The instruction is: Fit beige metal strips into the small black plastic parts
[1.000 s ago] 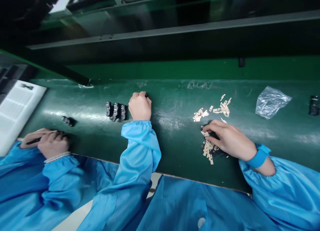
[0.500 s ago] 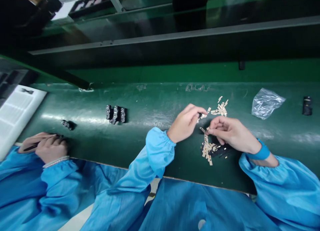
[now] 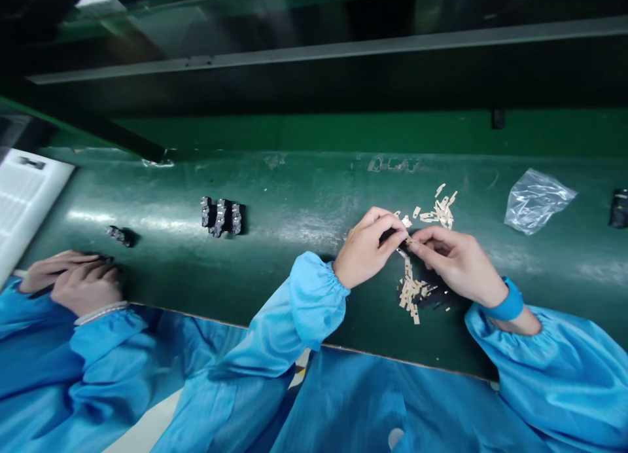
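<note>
My left hand (image 3: 369,247) and my right hand (image 3: 454,262) meet above the green bench (image 3: 304,243), fingertips pinched together. The left pinches a small dark part (image 3: 391,233). The right pinches a small cream tab (image 3: 406,241) against it. Under my right hand lies a pile of cream tabs (image 3: 411,290). A second scatter of tabs (image 3: 436,207) lies just beyond the hands. Three small black parts (image 3: 219,217) stand in a row to the left.
Another person's hands (image 3: 73,279) in blue sleeves rest at the left, close to a lone black part (image 3: 118,235). A crumpled clear bag (image 3: 536,199) and a black part (image 3: 619,207) lie at the right. A white tray (image 3: 24,198) sits far left. A raised ledge runs along the bench's back.
My left hand left the row of black parts and moved right with a dark part. My right hand lifted a tab off the pile. Both now meet.
</note>
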Demonstrator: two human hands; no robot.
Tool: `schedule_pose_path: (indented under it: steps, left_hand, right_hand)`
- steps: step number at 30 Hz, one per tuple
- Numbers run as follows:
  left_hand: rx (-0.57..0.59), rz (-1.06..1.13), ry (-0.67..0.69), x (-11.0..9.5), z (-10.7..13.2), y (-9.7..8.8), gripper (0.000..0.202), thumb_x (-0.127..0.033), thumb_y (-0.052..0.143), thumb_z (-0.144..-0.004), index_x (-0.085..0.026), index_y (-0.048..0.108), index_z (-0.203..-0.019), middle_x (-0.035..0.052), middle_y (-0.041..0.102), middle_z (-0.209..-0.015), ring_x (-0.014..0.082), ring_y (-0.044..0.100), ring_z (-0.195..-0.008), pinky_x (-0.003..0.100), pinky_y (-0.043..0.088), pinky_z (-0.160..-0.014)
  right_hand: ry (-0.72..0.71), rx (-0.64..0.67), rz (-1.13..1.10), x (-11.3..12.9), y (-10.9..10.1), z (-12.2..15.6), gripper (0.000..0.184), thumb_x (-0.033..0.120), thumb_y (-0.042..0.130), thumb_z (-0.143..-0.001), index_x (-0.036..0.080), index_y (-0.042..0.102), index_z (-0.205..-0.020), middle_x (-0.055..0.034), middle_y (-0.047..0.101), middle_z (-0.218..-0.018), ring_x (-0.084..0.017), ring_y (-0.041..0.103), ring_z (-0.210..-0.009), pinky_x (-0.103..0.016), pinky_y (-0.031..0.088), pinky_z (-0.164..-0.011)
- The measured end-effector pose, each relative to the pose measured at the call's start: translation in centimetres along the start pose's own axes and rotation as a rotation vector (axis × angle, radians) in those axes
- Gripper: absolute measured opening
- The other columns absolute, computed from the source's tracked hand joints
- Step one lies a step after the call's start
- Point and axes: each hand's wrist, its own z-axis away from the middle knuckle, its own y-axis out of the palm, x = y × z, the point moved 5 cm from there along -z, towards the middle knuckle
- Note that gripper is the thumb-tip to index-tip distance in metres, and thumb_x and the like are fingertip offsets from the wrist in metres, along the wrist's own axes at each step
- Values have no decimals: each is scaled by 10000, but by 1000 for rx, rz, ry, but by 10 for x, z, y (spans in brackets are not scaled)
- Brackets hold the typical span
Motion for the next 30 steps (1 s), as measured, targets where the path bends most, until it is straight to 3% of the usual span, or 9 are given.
schedule_pose_path:
  steps: [4,8,12,15,19,22,24,27,30]
  left_hand:
    - [-80,-108,-41,-1,3,-1,165,-333,616,-988,-242,699,-1098,60,613,-1200,176,654,-1052,322,541,-952]
    - [-105,-176,-15,-5,6,0,178,-322,568,-1012,-242,725,-1038,54,632,-1209,153,676,-962,302,564,-883]
    - [-93,-150,45,-9,8,2,163,-280,586,-997,-232,724,-1067,48,652,-1198,146,690,-970,280,579,-862]
    - [-101,-142,87,-11,9,3,163,-281,597,-991,-222,730,-1065,55,658,-1206,137,695,-926,267,586,-814]
    - [-138,-106,128,-9,6,0,148,-232,599,-981,-217,739,-1027,49,676,-1153,135,689,-957,261,581,-868]
    - [-233,-185,63,-1,2,-11,131,-221,619,-962,-219,749,-982,43,681,-1134,133,679,-939,263,571,-863]
    - [-296,-289,6,4,2,-18,156,-268,614,-975,-216,760,-954,44,682,-1147,113,659,-823,264,564,-798]
    - [-248,-394,-1,7,1,-19,243,-380,628,-980,-218,777,-877,34,679,-1194,70,590,-654,267,544,-702]
    - [-165,-325,27,6,1,-15,157,-326,660,-964,-250,795,-940,31,656,-1235,91,639,-751,276,564,-760]
  right_hand:
    - [-33,-75,10,-1,3,2,271,459,687,-940,195,751,-949,-12,659,-685,-125,520,-546,-270,422,-503]
    - [-197,-231,178,4,3,6,165,349,677,-957,209,763,-952,-36,720,-828,-143,596,-636,-295,484,-606]
    - [-324,-319,309,13,3,10,103,251,669,-954,209,757,-920,-21,723,-813,-129,600,-617,-285,486,-614]
    - [-328,-324,314,14,3,11,97,244,671,-953,209,752,-913,-18,721,-800,-128,596,-605,-284,483,-603]
    - [-285,-299,237,12,1,10,97,265,682,-946,213,754,-906,-19,721,-795,-137,609,-614,-283,481,-588]
    - [-253,-321,217,10,-5,9,104,274,684,-939,211,740,-878,-21,718,-788,-144,615,-621,-284,473,-581]
    - [-235,-339,214,9,-8,8,108,259,676,-934,209,723,-850,-21,718,-792,-146,619,-630,-281,473,-580]
    - [-233,-315,230,9,-9,5,103,239,669,-925,210,715,-838,-9,704,-773,-134,602,-606,-269,462,-559]
    - [-260,-292,288,11,-8,3,89,214,668,-915,210,717,-841,3,684,-746,-124,587,-585,-265,451,-553]
